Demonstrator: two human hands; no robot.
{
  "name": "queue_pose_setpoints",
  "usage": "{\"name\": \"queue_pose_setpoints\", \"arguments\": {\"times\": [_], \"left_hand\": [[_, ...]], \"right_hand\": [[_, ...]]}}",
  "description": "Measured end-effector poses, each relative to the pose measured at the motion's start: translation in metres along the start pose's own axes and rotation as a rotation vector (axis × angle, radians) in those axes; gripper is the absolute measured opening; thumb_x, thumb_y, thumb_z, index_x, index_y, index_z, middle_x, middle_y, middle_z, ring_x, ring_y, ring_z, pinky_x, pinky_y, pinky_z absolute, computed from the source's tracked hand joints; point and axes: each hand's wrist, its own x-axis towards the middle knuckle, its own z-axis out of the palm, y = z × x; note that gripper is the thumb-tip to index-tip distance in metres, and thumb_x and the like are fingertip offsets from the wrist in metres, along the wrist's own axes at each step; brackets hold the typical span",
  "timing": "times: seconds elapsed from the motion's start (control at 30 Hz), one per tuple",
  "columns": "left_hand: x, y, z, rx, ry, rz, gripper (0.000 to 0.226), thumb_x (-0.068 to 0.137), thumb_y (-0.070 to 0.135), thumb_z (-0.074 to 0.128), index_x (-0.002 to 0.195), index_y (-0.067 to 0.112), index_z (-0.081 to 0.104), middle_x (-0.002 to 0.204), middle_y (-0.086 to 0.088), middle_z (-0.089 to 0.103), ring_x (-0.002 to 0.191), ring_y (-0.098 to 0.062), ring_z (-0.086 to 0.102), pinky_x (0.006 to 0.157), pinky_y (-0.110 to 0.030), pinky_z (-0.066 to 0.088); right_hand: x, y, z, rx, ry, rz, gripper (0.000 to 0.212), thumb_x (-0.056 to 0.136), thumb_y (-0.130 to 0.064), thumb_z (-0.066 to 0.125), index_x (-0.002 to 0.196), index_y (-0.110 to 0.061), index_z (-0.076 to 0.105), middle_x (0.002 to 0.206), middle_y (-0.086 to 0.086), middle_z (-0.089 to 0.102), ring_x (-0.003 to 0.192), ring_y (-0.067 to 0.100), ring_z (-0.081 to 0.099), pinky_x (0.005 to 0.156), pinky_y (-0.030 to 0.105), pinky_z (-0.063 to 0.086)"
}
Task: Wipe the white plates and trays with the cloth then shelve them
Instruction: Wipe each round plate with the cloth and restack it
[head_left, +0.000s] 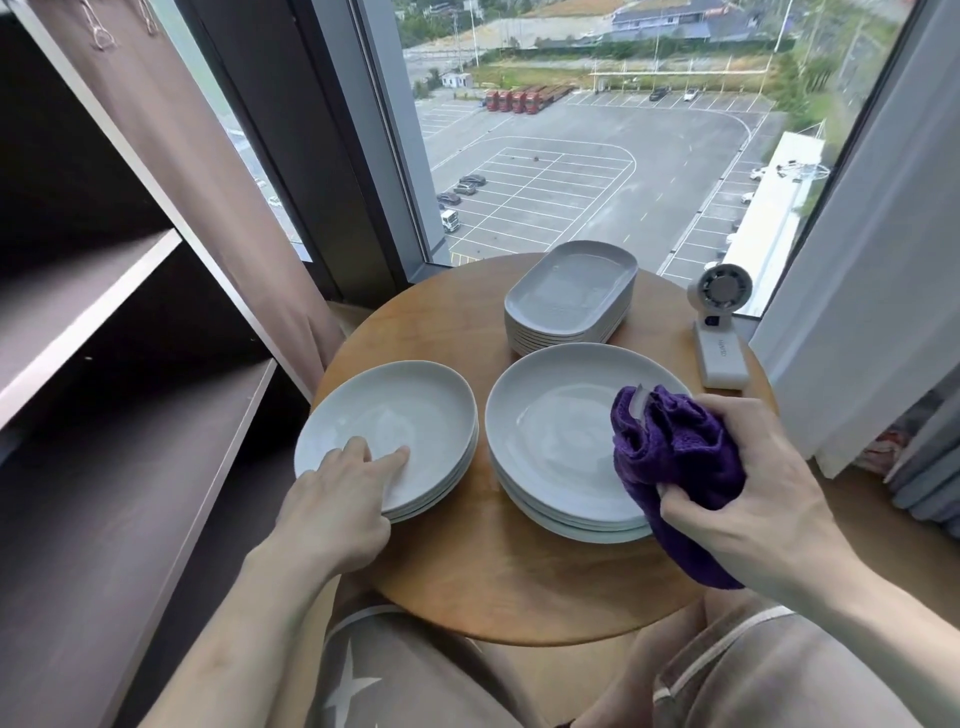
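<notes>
A bunched purple terry cloth (675, 457) is gripped in the person's right hand (753, 488), fingers and thumb curled around its folds, over the near right rim of the top plate in a stack of large round white plates (550, 431); a loose tail of the cloth hangs past the stack toward the table edge. Whether the cloth is pressed against the plate cannot be told. Just beside it to the left sits a lower stack of smaller round white plates (395, 415), where the left hand (337, 499) rests with thumb and forefinger stretched out straight on the near side of the top plate, holding nothing. Behind the two stacks, near the window, stands a pile of oblong white trays (571, 291) with rounded corners. All three piles share a small round wooden table (493, 582), along with a white desktop fan (719, 332) at its far right edge. A dark brown open shelf unit (130, 415) rises at the left of the table, a brownish curtain (218, 182) beside it. The large window (597, 156) looks down on a car park.
</notes>
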Motion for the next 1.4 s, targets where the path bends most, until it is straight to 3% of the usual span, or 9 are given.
{"name": "queue_pose_setpoints", "arguments": {"times": [0.13, 0.23, 0.37, 0.57, 0.73, 0.93, 1.07, 1.27, 1.4], "left_hand": [[0.002, 0.001, 0.001, -0.051, -0.041, -0.001, 0.086, 0.076, 0.018, 0.041, 0.156, 0.042, 0.018, 0.125, 0.005, 0.036, 0.104, -0.018, 0.036, 0.081, -0.034, 0.035], [0.000, 0.007, 0.006, -0.112, -0.072, 0.014, 0.086, 0.075, 0.030, 0.043, 0.156, 0.035, 0.016, 0.141, 0.000, 0.030, 0.125, -0.024, 0.033, 0.099, -0.038, 0.033], [-0.004, 0.024, 0.012, -0.204, 0.057, 0.094, 0.090, 0.085, 0.048, 0.050, 0.160, 0.032, 0.002, 0.168, 0.002, -0.008, 0.155, -0.021, -0.009, 0.126, -0.046, 0.005], [-0.011, 0.070, 0.026, -0.423, 0.242, 0.429, 0.094, 0.089, 0.070, 0.046, 0.158, 0.042, -0.011, 0.166, 0.018, -0.021, 0.151, 0.000, -0.019, 0.128, -0.036, -0.002], [-0.010, 0.071, 0.028, -0.546, 0.310, 0.439, 0.105, 0.088, 0.073, 0.051, 0.156, 0.041, -0.022, 0.162, 0.030, -0.011, 0.140, 0.022, -0.016, 0.115, -0.008, -0.007], [-0.008, 0.071, 0.026, -0.680, 0.307, 0.423, 0.109, 0.080, 0.081, 0.051, 0.157, 0.043, -0.016, 0.161, 0.030, 0.011, 0.142, 0.019, 0.008, 0.113, -0.006, 0.008], [-0.008, 0.074, 0.027, -0.695, 0.357, 0.420, 0.110, 0.083, 0.079, 0.053, 0.155, 0.045, -0.022, 0.154, 0.043, -0.013, 0.140, 0.024, -0.005, 0.109, 0.001, -0.001], [-0.005, 0.072, 0.036, -0.575, 0.342, 0.393, 0.094, 0.083, 0.087, 0.033, 0.161, 0.040, 0.008, 0.168, 0.023, -0.006, 0.141, 0.019, -0.014, 0.112, -0.006, -0.007], [-0.004, 0.073, 0.039, -0.543, 0.325, 0.371, 0.097, 0.078, 0.094, 0.021, 0.159, 0.044, 0.001, 0.163, 0.028, -0.012, 0.137, 0.021, -0.021, 0.117, -0.015, -0.004]], "right_hand": [[0.000, 0.000, -0.001, -0.010, 0.003, -0.006, 0.063, 0.067, -0.038, 0.078, 0.117, -0.061, 0.047, 0.119, -0.022, 0.055, 0.109, 0.000, 0.057, 0.088, 0.025, 0.045], [-0.001, 0.000, -0.003, -0.033, -0.014, 0.003, 0.065, 0.069, -0.035, 0.080, 0.118, -0.061, 0.046, 0.120, -0.024, 0.054, 0.109, -0.003, 0.056, 0.088, 0.027, 0.045], [0.003, -0.007, -0.004, -0.136, -0.114, 0.018, 0.061, 0.073, -0.043, 0.076, 0.121, -0.061, 0.043, 0.121, -0.025, 0.050, 0.109, 0.008, 0.054, 0.099, 0.042, 0.044], [0.026, -0.020, -0.006, -0.301, -0.340, 0.050, 0.061, 0.068, -0.087, 0.045, 0.124, -0.062, 0.046, 0.126, -0.022, 0.048, 0.120, 0.016, 0.046, 0.109, 0.041, 0.037], [0.044, -0.043, 0.025, -0.517, -0.487, -0.045, 0.058, 0.075, -0.077, 0.050, 0.125, -0.046, 0.055, 0.121, -0.017, 0.046, 0.113, 0.013, 0.048, 0.094, 0.031, 0.041], [0.060, -0.057, 0.084, -0.442, -0.339, -0.111, 0.048, 0.075, -0.066, 0.051, 0.114, -0.039, 0.060, 0.113, -0.009, 0.050, 0.104, 0.019, 0.052, 0.092, 0.037, 0.046], [0.080, -0.050, 0.111, -0.484, -0.141, -0.127, 0.048, 0.080, -0.061, 0.060, 0.118, -0.031, 0.061, 0.121, -0.001, 0.051, 0.109, 0.025, 0.053, 0.092, 0.042, 0.048], [0.109, -0.031, 0.112, -0.738, -0.046, -0.160, 0.050, 0.083, -0.061, 0.057, 0.115, -0.024, 0.061, 0.126, 0.008, 0.052, 0.115, 0.034, 0.050, 0.092, 0.044, 0.042], [0.122, -0.018, 0.087, -0.949, -0.065, -0.158, 0.050, 0.088, -0.057, 0.052, 0.123, -0.023, 0.058, 0.136, 0.013, 0.049, 0.117, 0.039, 0.047, 0.095, 0.047, 0.037]]}}
